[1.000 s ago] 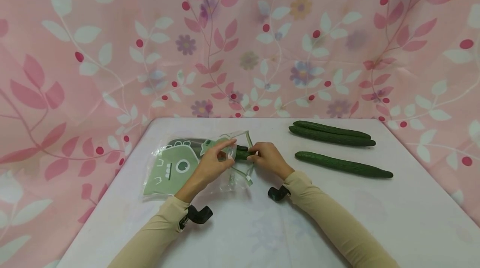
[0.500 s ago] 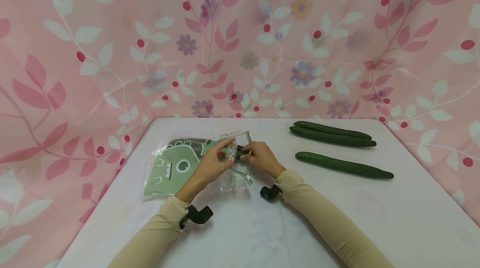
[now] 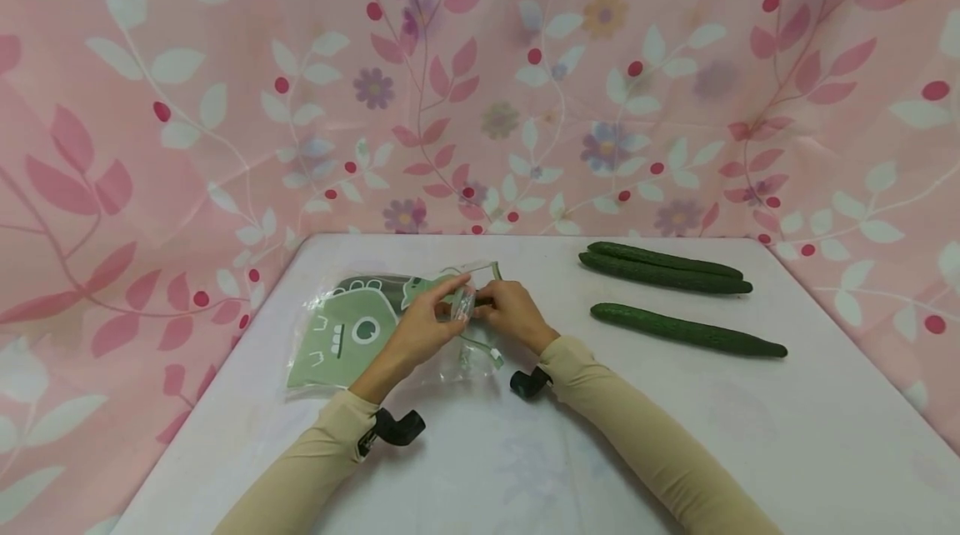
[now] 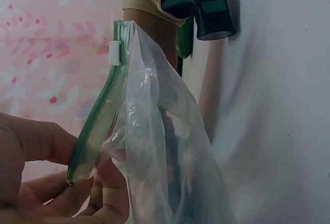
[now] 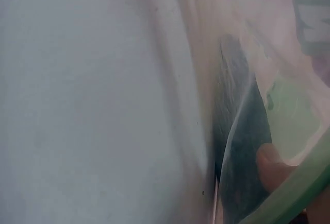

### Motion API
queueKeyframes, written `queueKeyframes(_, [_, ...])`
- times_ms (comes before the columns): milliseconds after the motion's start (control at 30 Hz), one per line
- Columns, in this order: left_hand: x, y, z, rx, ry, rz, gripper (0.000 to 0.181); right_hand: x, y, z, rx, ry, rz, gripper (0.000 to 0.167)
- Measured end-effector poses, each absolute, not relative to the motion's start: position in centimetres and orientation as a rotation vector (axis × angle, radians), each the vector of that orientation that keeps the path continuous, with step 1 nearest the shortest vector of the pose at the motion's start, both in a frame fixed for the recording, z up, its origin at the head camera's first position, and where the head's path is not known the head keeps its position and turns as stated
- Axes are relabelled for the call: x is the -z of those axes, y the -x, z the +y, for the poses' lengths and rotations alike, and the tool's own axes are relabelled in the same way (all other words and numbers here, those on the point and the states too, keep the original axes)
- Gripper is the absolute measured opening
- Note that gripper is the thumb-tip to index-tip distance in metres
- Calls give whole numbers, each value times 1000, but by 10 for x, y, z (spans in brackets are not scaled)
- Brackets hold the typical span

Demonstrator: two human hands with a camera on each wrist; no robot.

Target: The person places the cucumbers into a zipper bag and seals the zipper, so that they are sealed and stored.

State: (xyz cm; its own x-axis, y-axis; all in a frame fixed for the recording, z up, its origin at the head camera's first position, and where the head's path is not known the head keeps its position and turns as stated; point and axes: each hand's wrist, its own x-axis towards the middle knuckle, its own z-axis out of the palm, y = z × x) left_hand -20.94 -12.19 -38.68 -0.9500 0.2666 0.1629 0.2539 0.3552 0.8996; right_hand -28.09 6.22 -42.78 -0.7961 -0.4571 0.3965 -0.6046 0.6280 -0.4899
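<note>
A clear zip bag [image 3: 318, 356] with a green monster print lies on the left half of the table. My left hand [image 3: 420, 331] pinches the green zip edge at its mouth and holds it up; the left wrist view shows the white slider [image 4: 114, 53] higher along that edge. At the mouth, my right hand [image 3: 516, 314] grips the end of a cucumber [image 5: 247, 141], whose dark length shows inside the plastic in the right wrist view. The thumb [image 5: 273, 168] lies against it. Another dark long shape shows through the bag's upper part; its kind is unclear.
To the right, two cucumbers [image 3: 667, 272] lie side by side near the back edge of the white table [image 3: 660, 427]. A third cucumber [image 3: 686, 331] lies in front of them. A pink floral cloth [image 3: 495, 85] hangs behind the table.
My right hand has moved left to the bag's mouth, and the cucumber has slid deeper into the bag. The left hand has stayed in place, holding the edge.
</note>
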Motion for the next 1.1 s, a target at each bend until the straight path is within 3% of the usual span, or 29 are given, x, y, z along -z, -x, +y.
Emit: queueKeyframes(1100, [388, 210, -124, -1683, -491, 2605, 65, 420, 277, 77, -699, -820, -2821, 7])
